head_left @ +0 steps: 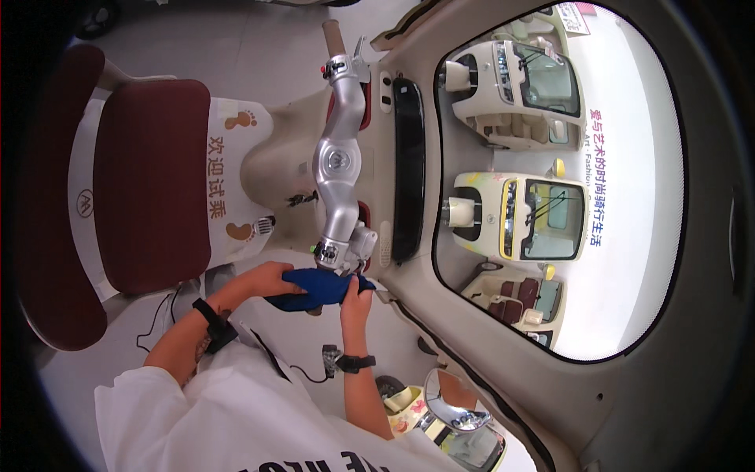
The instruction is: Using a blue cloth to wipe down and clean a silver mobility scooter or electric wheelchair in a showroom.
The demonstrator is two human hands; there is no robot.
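A blue cloth [318, 288] stretches between my two hands at the near end of a silver handlebar [342, 149]. My left hand [271, 282] is closed on the cloth's left end. At its right end my right hand [357, 299] pinches it, thumb up, close to the brake lever side. The cloth lies over the near handlebar grip and hides most of it; a bit of brown shows below. Just beyond sits a switch cluster [327, 253] with a green button. The far brown grip [332, 38] is uncovered.
A dark red seat [153, 187] stands at the left, with a key [300, 200] hanging by the handlebar column. To the right rises the cabin frame around a windshield [629, 189]; small cream vehicles [543, 216] show through it. A round mirror [458, 400] is near my right forearm.
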